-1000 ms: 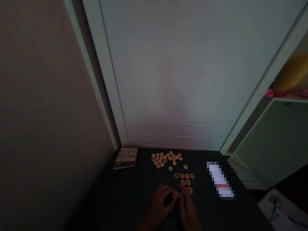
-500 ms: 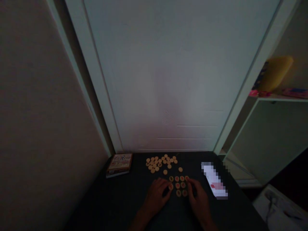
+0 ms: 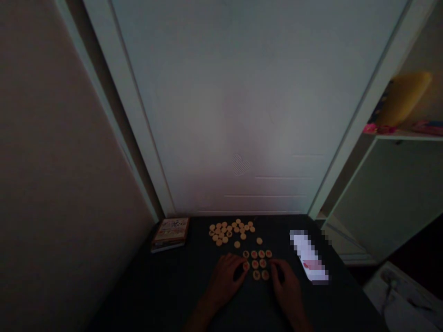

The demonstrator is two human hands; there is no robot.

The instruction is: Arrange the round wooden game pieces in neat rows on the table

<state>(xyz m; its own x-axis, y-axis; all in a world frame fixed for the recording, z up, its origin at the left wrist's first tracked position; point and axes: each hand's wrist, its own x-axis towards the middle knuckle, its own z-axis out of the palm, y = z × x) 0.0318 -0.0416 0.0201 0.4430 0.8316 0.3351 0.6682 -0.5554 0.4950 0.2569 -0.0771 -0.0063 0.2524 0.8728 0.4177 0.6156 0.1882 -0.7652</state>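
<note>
Round wooden xiangqi pieces lie face up in short rows on the dark table, among them a red-marked piece (image 3: 255,264) in the middle row and a dark-marked piece (image 3: 256,275) in the front row. My left hand (image 3: 224,279) is curled at the left of these rows, thumb and forefinger pinching a red-marked piece (image 3: 246,266). My right hand (image 3: 285,279) is at the right end, its fingers bent together just below the corner piece (image 3: 268,254) of the back row. Whether anything is between those fingertips is hidden.
Farther back lies a loose heap of pieces (image 3: 221,232), mostly blank side up, with a single piece (image 3: 259,241) apart. A book-like box (image 3: 171,233) sits at the back left. A phone with a blurred screen (image 3: 308,256) lies right. A white panel (image 3: 238,115) rises behind the table (image 3: 166,290).
My right fingertips have come off the back row's right-end piece and drawn slightly toward me. My left hand stays at its piece. The view has tilted slightly.
</note>
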